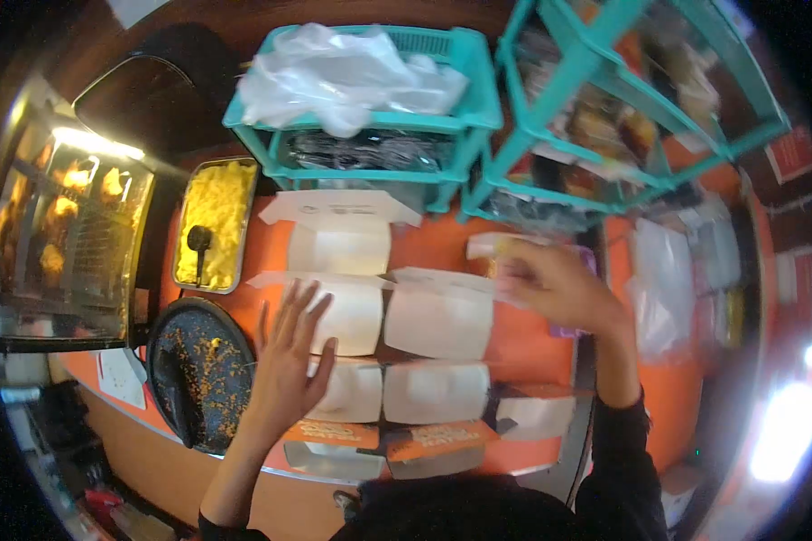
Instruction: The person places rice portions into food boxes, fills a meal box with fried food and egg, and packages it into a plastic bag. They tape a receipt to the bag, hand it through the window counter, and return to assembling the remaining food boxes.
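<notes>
My left hand (290, 365), fingers spread, is over an open white cardboard food box (356, 316) in the left column. Its thumb side overlaps a nearer box (356, 397). My right hand (559, 287) is curled with fingertips drawn together, at the far right of the orange table. Whatever is between those fingertips is blurred and hidden. Just behind them is a white carton flap (505, 242). Between my hands another white food box (439, 316) stands open. The nearest boxes show orange printed sides (438, 439).
To the left are a metal tray of yellow food (215, 221) with a black spoon (198, 242), a dark round stone mortar (194, 361) with orange crumbs, and a lit glass case (59, 234). Teal baskets (474, 108) with plastic bags (352, 77) stand at the back.
</notes>
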`<state>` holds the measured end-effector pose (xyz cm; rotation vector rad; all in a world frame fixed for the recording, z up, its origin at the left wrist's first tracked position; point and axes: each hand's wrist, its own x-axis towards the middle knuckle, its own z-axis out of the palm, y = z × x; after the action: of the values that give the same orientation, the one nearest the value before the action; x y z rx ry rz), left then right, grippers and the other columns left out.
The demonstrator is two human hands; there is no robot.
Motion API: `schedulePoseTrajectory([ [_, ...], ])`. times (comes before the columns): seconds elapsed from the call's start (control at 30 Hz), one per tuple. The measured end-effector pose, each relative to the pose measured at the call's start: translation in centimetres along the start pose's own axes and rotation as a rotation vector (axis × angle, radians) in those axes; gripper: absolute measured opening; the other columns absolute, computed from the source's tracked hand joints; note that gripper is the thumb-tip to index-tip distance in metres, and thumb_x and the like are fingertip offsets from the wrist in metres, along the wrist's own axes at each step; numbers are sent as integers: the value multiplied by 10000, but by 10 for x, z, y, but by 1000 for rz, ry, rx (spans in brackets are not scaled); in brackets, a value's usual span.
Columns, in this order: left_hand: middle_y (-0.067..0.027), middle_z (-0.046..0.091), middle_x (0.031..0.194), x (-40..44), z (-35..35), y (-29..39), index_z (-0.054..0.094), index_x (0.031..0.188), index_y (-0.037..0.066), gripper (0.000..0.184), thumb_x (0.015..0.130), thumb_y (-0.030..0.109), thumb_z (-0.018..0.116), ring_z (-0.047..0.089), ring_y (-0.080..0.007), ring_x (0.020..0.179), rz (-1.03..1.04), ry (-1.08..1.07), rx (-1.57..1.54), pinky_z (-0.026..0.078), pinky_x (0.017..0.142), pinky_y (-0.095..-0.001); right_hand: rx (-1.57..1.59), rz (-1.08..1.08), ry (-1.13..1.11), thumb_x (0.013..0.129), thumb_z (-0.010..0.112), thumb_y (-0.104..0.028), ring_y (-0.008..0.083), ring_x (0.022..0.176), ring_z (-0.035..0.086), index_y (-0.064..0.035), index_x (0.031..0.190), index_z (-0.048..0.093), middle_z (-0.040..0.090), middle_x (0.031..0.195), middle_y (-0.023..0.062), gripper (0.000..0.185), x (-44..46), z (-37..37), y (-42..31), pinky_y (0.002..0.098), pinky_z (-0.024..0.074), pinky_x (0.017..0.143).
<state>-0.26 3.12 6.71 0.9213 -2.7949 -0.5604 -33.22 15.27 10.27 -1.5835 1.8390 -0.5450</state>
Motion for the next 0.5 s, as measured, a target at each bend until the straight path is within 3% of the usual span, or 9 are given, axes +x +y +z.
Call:
schedulePoseTrajectory([
  [0.03, -142, 438, 1413, -3, -4, 7, 470, 1342, 69, 464, 893, 138, 565, 324, -332, 1386, -4, 53, -18, 165, 1138, -531, 94, 66, 75, 878, 640, -200, 217, 665, 537, -3, 889, 543, 559, 755, 127, 220, -44, -9, 21, 359, 423, 615],
  [0.1, -142, 465, 1370, -10, -10, 16, 498, 1308, 73, 428, 889, 128, 566, 343, -329, 1368, 2, 89, -44, 193, 1125, -526, -78, 376, 197, 853, 654, -209, 272, 602, 548, -3, 778, 551, 552, 670, 155, 242, -122, -25, 39, 403, 409, 571],
  [0.17, -142, 492, 1327, -20, -19, 29, 527, 1274, 77, 394, 884, 117, 567, 362, -326, 1351, -21, 130, -54, 221, 1111, -521, -364, 757, 250, 853, 647, -185, 220, 605, 575, -1, 788, 559, 558, 680, 143, 214, -186, -12, 67, 380, 417, 553],
  [0.27, -151, 593, 1106, -33, -35, 46, 617, 1104, 23, 224, 893, 48, 543, 619, -284, 906, -253, 180, -347, 481, 802, -389, -252, 638, 329, 847, 655, -134, 177, 580, 577, -1, 748, 548, 568, 645, 118, 198, -255, 27, 93, 345, 420, 531],
  [0.3, -139, 632, 958, -40, -26, 36, 638, 1044, 1, 176, 908, 46, 536, 618, -220, 711, -95, 347, -219, 489, 662, -321, -83, 590, 458, 843, 661, -113, 178, 567, 579, 3, 719, 540, 565, 612, 113, 209, -261, 37, 81, 335, 426, 531],
  [0.37, -131, 636, 904, -56, -29, 48, 643, 1033, 0, 170, 913, 56, 536, 621, -205, 718, -151, 367, -256, 486, 671, -311, 46, 548, 647, 830, 681, -67, 160, 530, 538, 8, 663, 523, 534, 554, 103, 243, -270, 55, 62, 309, 410, 519],
  [0.4, -122, 640, 851, -64, -30, 54, 648, 1023, -1, 166, 919, 66, 537, 624, -190, 725, -205, 390, -310, 484, 680, -302, 54, 545, 648, 830, 681, -67, 160, 530, 538, 8, 663, 523, 534, 554, 103, 243, -278, 60, 61, 309, 410, 519],
  [0.47, -110, 651, 838, -88, -23, 54, 648, 1015, -8, 166, 921, 73, 538, 636, -191, 761, -238, 407, -346, 481, 694, -294, 68, 775, 518, 843, 685, -114, 151, 527, 483, 7, 692, 538, 517, 586, 97, 244, -292, 68, 59, 313, 387, 508],
  [0.5, -105, 652, 863, -101, -21, 56, 647, 1011, -11, 173, 945, 91, 525, 640, -171, 804, -268, 416, -359, 484, 719, -282, 53, 701, 520, 863, 678, -165, 151, 522, 434, 8, 696, 541, 495, 595, 87, 276, -290, 72, 51, 323, 370, 499],
])
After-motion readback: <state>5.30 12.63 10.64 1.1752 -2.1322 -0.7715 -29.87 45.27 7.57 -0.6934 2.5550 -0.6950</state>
